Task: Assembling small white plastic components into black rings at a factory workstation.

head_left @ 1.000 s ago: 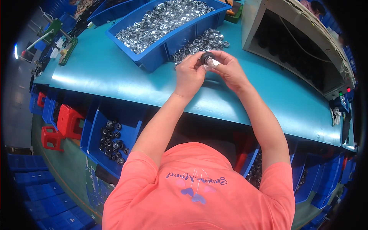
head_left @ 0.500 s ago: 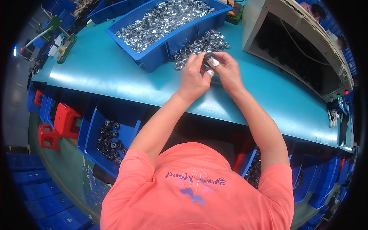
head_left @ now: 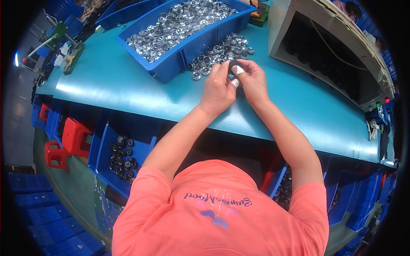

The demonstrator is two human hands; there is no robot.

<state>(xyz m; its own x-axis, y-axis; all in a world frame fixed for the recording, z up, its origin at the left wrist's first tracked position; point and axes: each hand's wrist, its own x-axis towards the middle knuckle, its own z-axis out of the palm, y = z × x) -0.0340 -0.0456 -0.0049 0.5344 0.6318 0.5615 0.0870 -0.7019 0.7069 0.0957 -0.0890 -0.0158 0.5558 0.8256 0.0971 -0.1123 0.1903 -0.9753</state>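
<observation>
Over the blue-green bench, my two hands meet around a small black wheel [head_left: 233, 65]. My right hand [head_left: 253, 82] grips its rim between thumb and fingers. From the other side my left hand [head_left: 218, 87] closes on it, and its fingers hide much of the wheel. White tape wraps both thumbs. Just beyond the hands lies a loose heap of clear, shiny wheel hubs [head_left: 226, 50]. Behind that heap stands a blue bin [head_left: 168, 62] filled with the same clear hubs.
At the right of the bench [head_left: 141, 91] stands a large pale box [head_left: 277, 36] with a dark opening. Below the front edge, a blue bin [head_left: 101, 149] holds black wheels. Red stools [head_left: 76, 136] are at the left, near a green hand press [head_left: 73, 57]. Another person [head_left: 348, 9] is beyond the box.
The wheel has turned in my fingers, so its face shows less and its black rim more. Both hands stay in nearly the same place.
</observation>
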